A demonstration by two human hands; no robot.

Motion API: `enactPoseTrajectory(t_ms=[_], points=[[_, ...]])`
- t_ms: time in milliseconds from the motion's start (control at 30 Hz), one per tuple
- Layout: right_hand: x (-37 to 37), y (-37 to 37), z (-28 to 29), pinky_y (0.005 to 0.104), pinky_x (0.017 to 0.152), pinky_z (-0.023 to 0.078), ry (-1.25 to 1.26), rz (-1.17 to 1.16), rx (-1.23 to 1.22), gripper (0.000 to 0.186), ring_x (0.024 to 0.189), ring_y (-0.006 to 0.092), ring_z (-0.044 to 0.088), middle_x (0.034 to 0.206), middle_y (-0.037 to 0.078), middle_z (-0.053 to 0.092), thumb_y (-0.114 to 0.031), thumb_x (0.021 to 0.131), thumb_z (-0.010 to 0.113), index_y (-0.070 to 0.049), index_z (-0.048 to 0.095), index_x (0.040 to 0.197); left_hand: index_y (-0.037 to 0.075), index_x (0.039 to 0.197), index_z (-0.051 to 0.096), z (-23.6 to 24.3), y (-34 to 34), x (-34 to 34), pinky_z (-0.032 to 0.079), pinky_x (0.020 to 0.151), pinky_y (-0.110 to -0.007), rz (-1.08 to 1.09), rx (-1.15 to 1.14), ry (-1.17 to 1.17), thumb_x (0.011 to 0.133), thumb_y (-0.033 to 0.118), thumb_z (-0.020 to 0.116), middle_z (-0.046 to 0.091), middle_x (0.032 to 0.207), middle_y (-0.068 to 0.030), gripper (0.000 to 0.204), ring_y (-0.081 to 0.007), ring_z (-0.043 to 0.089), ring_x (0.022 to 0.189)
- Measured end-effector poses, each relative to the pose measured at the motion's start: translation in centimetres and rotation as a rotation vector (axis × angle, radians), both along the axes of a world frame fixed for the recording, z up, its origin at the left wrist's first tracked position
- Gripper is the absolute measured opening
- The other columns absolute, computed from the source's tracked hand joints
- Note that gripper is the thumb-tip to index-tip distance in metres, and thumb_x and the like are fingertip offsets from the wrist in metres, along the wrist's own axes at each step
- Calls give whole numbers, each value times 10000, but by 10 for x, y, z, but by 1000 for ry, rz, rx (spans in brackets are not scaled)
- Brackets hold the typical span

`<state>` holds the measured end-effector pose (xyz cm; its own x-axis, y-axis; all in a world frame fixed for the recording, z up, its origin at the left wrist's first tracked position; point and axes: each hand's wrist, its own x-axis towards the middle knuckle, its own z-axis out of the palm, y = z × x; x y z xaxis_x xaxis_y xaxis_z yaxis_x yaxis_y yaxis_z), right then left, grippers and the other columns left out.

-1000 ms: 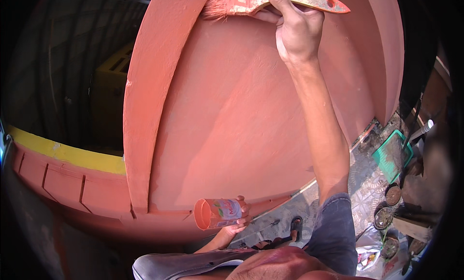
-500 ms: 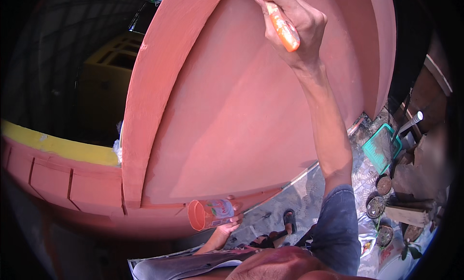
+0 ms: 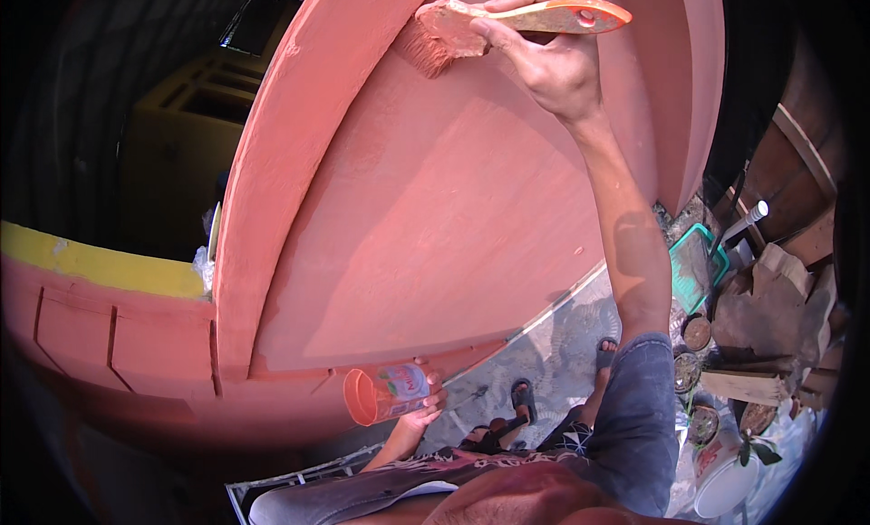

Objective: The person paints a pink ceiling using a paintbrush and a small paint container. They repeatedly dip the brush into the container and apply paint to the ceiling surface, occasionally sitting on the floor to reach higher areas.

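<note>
My right hand (image 3: 555,72) is closed round a paintbrush (image 3: 566,16) with an orange-edged, paint-smeared handle. Its reddish, paint-loaded bristles press on the upper part of a salmon-red wall panel (image 3: 435,217), beside the raised curved border (image 3: 281,154). Low in the view, my left hand (image 3: 424,411) grips a cut-open plastic container (image 3: 385,394) with a printed label. The container is tilted with its mouth to the left, and its inside is coated orange-red. Part of my left fingers is hidden behind it.
A yellow ledge (image 3: 100,262) runs along a dark opening at left. Below right lie a green plastic basket (image 3: 693,267), several plant pots, wood pieces (image 3: 743,386) and a white bucket (image 3: 725,484). A metal frame (image 3: 299,480) is near my body.
My right hand has turned the paintbrush sideways, so its bristles now show against the panel at upper left. The left hand still holds the container, with little shift.
</note>
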<state>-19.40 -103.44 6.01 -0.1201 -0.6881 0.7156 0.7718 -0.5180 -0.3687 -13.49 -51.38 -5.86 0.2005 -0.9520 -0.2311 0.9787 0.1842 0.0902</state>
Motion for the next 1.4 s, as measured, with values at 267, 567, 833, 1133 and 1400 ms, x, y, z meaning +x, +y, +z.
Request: enactPoseTrajectory(t_ms=[267,567,833,1133,1400], points=[[-45,-119,-2,251,712,538,-90,-684,48,97,807,132,664,914,47,697,84,905,643,14,711,904,193,1276,534,6,28,-10,527,403,-279,97,25,-5,985,274,555,550,1126,-188,303,-308,585,785],[-5,116,-5,340,710,641,268,-260,-574,77,948,267,746,1104,151,730,-56,850,710,-119,666,845,222,1276,546,1,31,-14,513,398,-273,108,40,-17,994,261,547,548,1112,-173,286,-298,581,767],[-16,-76,-4,266,669,564,-10,-36,16,76,731,154,678,843,71,690,32,868,720,-8,683,922,230,1271,560,7,6,-15,494,388,-259,83,-6,13,989,266,556,545,1110,-163,285,-292,580,753],[-68,-140,21,334,763,576,104,-1090,-291,306,834,272,730,1038,175,743,108,826,667,41,695,1123,227,1266,572,5,-7,-7,496,386,-258,88,22,-11,988,278,563,563,1110,-168,283,-295,598,751],[-44,-98,-9,267,608,586,-2,-701,-90,106,689,188,705,820,83,712,-6,858,742,-17,669,935,230,1270,566,1,-13,-4,500,383,-251,97,54,-1,998,243,541,567,1109,-173,273,-290,605,760]])
